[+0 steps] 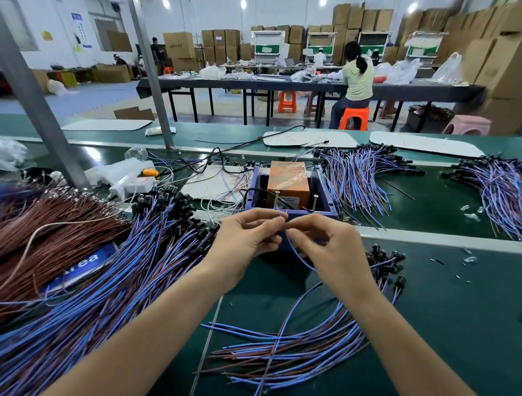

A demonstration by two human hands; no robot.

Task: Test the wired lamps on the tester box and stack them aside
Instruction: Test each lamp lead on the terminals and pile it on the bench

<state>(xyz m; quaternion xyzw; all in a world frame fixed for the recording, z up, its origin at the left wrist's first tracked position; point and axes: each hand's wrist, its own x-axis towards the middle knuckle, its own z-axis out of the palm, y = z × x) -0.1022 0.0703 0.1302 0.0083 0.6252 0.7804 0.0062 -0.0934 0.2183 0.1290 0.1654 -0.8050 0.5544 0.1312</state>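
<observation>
Ceiling lights [243, 3] are shining bright and white, lighting the hall evenly. Glare is lying on the green belt [93, 155], and shadows there are falling soft. The posts [152, 73] are bending toward the edges; far boxes [364, 19] are looking slightly blurred.

Person [359, 82] on orange stool [354, 116] faces stacked cardboard boxes [179, 44]

We can read only "area", white letters on a blue card [84, 264] half buried under the wired lamps [127, 285] at near left; other labels blur.
</observation>
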